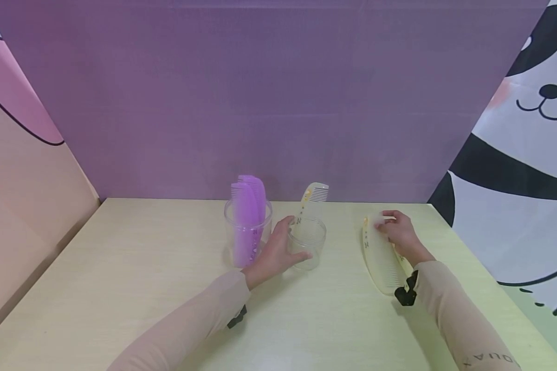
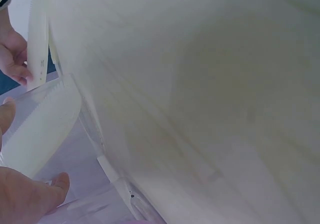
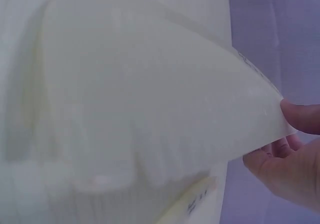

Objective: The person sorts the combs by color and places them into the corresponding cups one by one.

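Observation:
My left hand (image 1: pixel 273 251) grips a clear plastic cup (image 1: pixel 314 257) from its left side, thumb in front and fingers behind. One cream comb (image 1: pixel 312 194) stands tilted in that cup, teeth facing right. At the right of the table, my right hand (image 1: pixel 400 234) pinches the end of another cream comb (image 3: pixel 165 89) between thumb and fingers. The held comb slants over the tabletop. Close under it lies a further cream comb (image 3: pixel 192 201), partly covered. In the left wrist view, the comb (image 2: pixel 47 126) inside the cup shows through its wall.
A second clear cup (image 1: pixel 229 221), left of my left hand, holds several purple combs (image 1: pixel 247 219) upright. Behind the pale wooden table (image 1: pixel 167 288) rises a purple backdrop (image 1: pixel 278 103). A panda-print panel (image 1: pixel 529 206) borders the right side, and a pink and beige panel (image 1: pixel 23 196) the left.

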`<state>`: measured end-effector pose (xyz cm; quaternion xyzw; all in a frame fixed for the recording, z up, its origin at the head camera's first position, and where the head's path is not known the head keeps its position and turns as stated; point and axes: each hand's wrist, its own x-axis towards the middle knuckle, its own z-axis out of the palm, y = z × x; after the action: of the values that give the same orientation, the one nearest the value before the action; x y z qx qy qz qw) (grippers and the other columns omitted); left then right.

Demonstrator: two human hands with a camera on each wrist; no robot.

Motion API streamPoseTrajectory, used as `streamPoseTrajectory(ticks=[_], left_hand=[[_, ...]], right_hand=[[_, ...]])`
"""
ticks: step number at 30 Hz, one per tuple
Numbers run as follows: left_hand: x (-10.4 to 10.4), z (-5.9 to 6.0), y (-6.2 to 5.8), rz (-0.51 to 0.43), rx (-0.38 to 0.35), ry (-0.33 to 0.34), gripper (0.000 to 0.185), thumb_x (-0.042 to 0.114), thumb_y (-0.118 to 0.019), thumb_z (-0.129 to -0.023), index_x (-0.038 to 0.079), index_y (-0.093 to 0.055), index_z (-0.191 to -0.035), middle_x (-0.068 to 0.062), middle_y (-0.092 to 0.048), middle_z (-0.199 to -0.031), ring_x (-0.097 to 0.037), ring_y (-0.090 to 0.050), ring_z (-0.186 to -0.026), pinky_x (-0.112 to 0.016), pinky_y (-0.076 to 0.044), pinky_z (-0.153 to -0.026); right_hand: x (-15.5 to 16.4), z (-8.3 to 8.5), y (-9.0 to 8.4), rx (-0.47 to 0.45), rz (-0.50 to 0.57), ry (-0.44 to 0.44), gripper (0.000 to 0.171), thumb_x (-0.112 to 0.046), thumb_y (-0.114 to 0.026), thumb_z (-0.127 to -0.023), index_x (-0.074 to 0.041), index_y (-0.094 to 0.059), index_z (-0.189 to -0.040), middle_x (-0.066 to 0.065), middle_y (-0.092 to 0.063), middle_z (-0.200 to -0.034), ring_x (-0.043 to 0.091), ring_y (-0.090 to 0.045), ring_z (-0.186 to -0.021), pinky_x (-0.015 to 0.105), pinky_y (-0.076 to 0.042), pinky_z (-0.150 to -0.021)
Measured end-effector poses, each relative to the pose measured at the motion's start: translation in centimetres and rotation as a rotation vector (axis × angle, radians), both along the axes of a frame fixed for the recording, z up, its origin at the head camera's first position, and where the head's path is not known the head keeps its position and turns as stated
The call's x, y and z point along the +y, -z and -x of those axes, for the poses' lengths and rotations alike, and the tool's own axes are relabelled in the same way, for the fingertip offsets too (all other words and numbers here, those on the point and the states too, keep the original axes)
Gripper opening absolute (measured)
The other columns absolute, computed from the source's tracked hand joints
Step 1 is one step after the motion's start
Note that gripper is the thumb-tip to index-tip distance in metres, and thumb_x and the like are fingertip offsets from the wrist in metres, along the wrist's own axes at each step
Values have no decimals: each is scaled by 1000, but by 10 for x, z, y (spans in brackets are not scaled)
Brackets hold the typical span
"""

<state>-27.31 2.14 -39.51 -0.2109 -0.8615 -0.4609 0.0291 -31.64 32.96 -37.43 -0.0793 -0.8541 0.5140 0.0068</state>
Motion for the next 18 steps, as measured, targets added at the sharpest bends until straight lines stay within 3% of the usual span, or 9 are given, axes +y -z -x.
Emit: streamPoseTrajectory(ticks=[5, 11, 18], left_hand=[[0, 1, 1, 2, 1, -2, 91, 29, -75, -74, 7, -20, -142, -10, -34, -142, -25, -39, -128, -40, -35, -107], [0, 0, 0, 3, -2, -4, 90, 28, -75, -74, 8, -20, -142, -10, -34, -142, -25, -39, -128, -40, -35, -107], [0, 0, 0, 8, 10, 1, 90, 29, -75, -74, 7, -19, -142, -11, -33, -143, -26, -39, -128, -40, -35, -107]], right_hand=[[-3, -3, -9, 18, 58, 12, 49, -6, -53, -90, 4, -30, -132, -4, -46, -87, 2, -47, -67, 21, -41, -57], [-6, -4, -20, 22, 107, 36, 46, -4, -52, -89, 2, -32, -130, -2, -46, -92, 4, -46, -72, 21, -40, -60], [-5, -3, -30, 80, 244, 24, 26, 0, -52, -88, -14, -44, -108, -10, -52, -80, 2, -50, -69, 19, -43, -57]])
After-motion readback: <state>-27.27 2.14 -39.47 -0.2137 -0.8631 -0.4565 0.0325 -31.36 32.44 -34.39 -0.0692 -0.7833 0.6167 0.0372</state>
